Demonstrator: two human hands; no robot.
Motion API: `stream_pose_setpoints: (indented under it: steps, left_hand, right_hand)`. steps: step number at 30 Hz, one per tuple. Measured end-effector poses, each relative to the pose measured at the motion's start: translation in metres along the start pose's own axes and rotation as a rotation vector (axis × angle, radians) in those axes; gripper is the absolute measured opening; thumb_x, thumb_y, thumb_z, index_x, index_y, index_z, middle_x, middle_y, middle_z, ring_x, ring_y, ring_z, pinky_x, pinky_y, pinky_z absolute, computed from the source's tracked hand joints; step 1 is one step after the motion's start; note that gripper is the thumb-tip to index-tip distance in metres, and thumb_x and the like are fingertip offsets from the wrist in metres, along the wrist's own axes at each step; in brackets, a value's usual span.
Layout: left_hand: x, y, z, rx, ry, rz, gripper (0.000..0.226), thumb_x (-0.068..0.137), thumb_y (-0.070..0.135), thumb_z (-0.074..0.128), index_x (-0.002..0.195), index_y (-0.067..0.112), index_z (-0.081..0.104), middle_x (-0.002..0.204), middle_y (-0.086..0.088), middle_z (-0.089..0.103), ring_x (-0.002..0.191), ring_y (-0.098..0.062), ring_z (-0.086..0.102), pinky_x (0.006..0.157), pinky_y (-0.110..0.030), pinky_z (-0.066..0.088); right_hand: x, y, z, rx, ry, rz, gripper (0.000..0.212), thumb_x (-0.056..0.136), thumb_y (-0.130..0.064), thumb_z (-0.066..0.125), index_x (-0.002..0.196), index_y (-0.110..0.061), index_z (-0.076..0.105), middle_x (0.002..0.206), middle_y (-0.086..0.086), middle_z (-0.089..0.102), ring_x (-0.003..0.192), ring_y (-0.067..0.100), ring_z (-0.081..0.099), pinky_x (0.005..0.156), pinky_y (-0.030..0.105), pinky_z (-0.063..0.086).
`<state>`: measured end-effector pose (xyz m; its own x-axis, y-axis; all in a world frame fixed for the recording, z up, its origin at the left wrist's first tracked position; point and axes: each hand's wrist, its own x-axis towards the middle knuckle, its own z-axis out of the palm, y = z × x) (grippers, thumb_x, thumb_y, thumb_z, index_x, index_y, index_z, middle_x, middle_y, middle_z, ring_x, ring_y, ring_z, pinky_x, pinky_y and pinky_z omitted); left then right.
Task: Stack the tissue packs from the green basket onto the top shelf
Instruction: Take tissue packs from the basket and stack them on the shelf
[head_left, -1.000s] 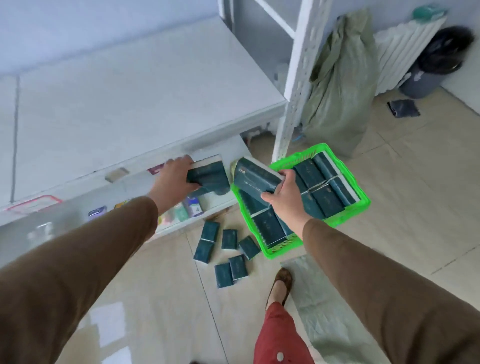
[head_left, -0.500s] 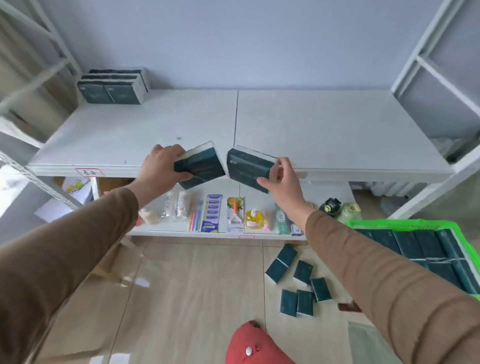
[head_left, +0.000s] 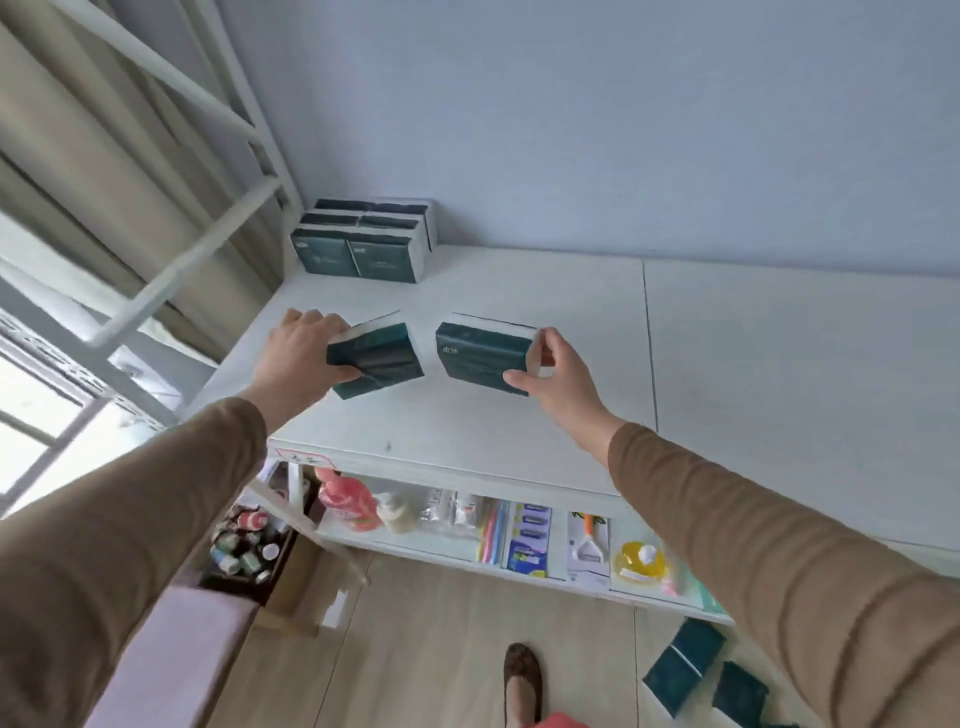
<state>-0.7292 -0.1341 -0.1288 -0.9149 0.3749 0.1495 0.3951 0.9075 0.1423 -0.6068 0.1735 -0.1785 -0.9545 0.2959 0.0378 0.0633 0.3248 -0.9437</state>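
Both hands now farther over the top shelf (head_left: 519, 441), left hand (head_left: 298, 358) and right hand (head_left: 558, 376) each gripping 1 dark-teal tissue pack (head_left: 382, 358).

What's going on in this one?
A person is shelving dark green tissue packs. The left hand grips one pack and the right hand grips another, both held over the white top shelf. A stack of packs sits in the far left corner. More packs lie on the floor.
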Motion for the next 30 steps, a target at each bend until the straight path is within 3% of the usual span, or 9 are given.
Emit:
stream_pose_setpoints:
  steps: [4,7,12,17,21,23,30]
  left_hand:
    - [0.051,-0.058,0.0,0.041,0.026,-0.062,0.049,0.075,0.035,0.081,0.118,0.021,0.064,0.105,-0.005,0.063,0.107,-0.031,0.042,0.087,-0.044,0.04]
    - [0.09,-0.097,0.006,0.041,0.033,-0.06,0.048,0.075,0.035,0.081,0.118,0.022,0.064,0.109,-0.002,0.064,0.106,-0.029,0.041,0.085,-0.044,0.042]
    - [0.156,-0.148,0.021,0.008,-0.002,-0.003,0.045,0.077,0.031,0.081,0.117,0.021,0.064,0.103,0.001,0.061,0.099,-0.023,0.042,0.079,-0.039,0.044]
    - [0.221,-0.184,0.035,-0.018,-0.071,0.07,0.047,0.077,0.029,0.082,0.119,0.025,0.062,0.109,0.002,0.061,0.104,-0.022,0.046,0.083,-0.042,0.048]
    - [0.245,-0.199,0.048,-0.042,-0.09,0.1,0.059,0.076,0.032,0.082,0.124,0.029,0.047,0.113,0.0,0.059,0.104,-0.023,0.051,0.085,-0.043,0.051]
    - [0.252,-0.205,0.054,-0.041,-0.069,0.144,0.059,0.075,0.034,0.082,0.119,0.028,0.044,0.114,0.001,0.057,0.106,-0.022,0.049,0.085,-0.043,0.05]
    - [0.264,-0.21,0.065,-0.081,-0.05,0.211,0.055,0.073,0.026,0.083,0.114,0.021,0.047,0.116,-0.001,0.046,0.11,-0.024,0.043,0.093,-0.041,0.046]
  right_hand:
    - [0.064,-0.014,0.05,-0.018,-0.033,0.017,0.033,0.077,-0.026,0.079,0.087,-0.027,0.048,0.09,-0.007,0.061,0.081,0.016,0.057,0.062,0.028,0.044]
    - [0.107,-0.018,0.086,-0.036,-0.033,0.028,0.032,0.077,-0.023,0.079,0.092,-0.018,0.051,0.098,0.004,0.066,0.09,0.025,0.062,0.074,0.034,0.05]
    - [0.166,-0.023,0.14,-0.057,0.014,0.06,0.034,0.078,-0.022,0.081,0.082,-0.021,0.047,0.079,-0.004,0.052,0.067,0.012,0.047,0.055,0.014,0.037]
    - [0.217,-0.022,0.187,-0.116,0.038,0.122,0.037,0.081,-0.026,0.077,0.079,-0.028,0.041,0.077,-0.004,0.049,0.067,0.016,0.046,0.06,0.029,0.038]
    - [0.238,-0.02,0.205,-0.19,0.105,0.168,0.036,0.084,-0.03,0.076,0.104,-0.024,0.047,0.101,0.002,0.059,0.086,0.021,0.056,0.073,0.035,0.047]
    - [0.244,-0.021,0.213,-0.185,0.136,0.184,0.043,0.083,-0.027,0.078,0.112,-0.023,0.045,0.106,0.0,0.059,0.087,0.02,0.059,0.074,0.033,0.049]
    - [0.25,-0.027,0.239,-0.184,0.27,0.222,0.043,0.078,-0.023,0.079,0.104,-0.016,0.046,0.108,0.004,0.055,0.085,0.021,0.061,0.076,0.033,0.048]
